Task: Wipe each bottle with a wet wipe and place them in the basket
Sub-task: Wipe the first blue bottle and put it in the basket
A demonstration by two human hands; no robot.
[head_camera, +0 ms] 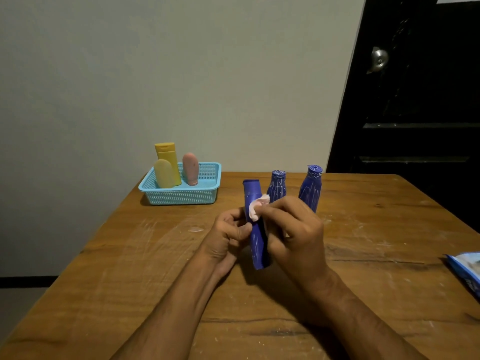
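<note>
Three bottles [176, 168] sit in the basket [179, 197] already; your left hand [228, 235] grips the fourth bottle [255, 229] while your right hand [293, 227] pinches the wipe [257, 207] against it — two streaked ones [310, 189] wait behind.

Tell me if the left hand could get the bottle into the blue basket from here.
Probably yes. The blue basket sits up-left of the left hand with bare table between, and free space shows right of the pink bottle. The right hand must release first.

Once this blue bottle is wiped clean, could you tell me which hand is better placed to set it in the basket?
Probably the left hand: it already grips the blue bottle, and the basket sits on its side. The right hand holds the wet wipe.
</note>
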